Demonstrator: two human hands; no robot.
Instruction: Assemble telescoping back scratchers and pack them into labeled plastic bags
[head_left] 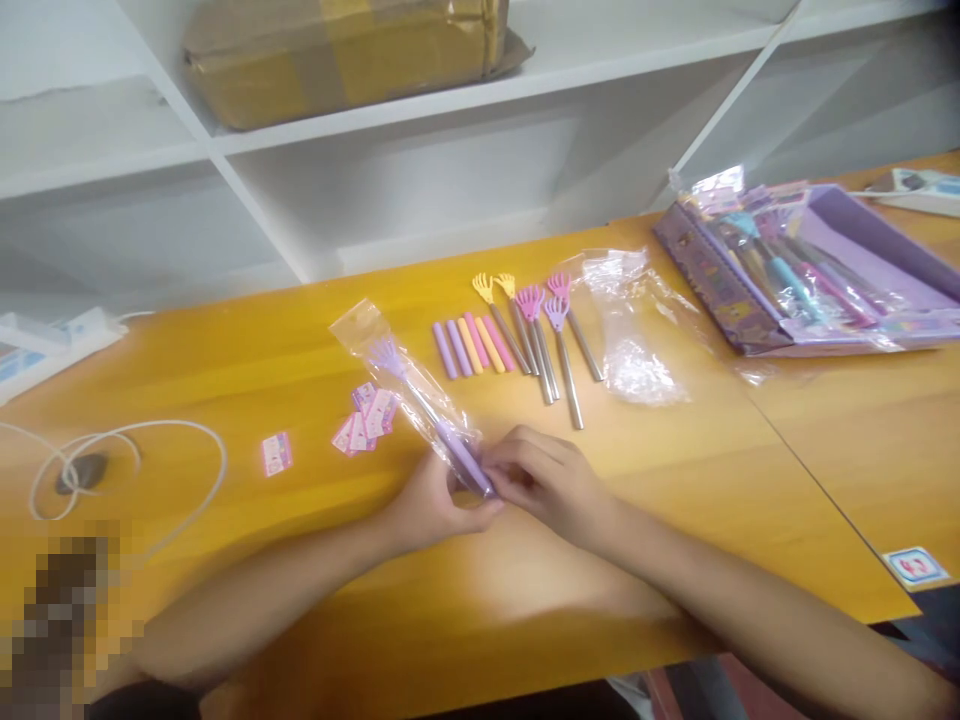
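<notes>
Head view: the bagged back scratcher (444,432) slants over the desk (697,470), claw (386,357) up-left and purple handle (466,462) down-right, cupped there in the left hand's (435,502) curled grip. The right hand (559,485), beside the handle's end, bends its fingers against it; whether that grip clasps any plastic (354,325), I cannot tell.

Head cam, POV, fwd & down, tilted, nr desk (675,460), shelving (450,190) bkgd
</notes>
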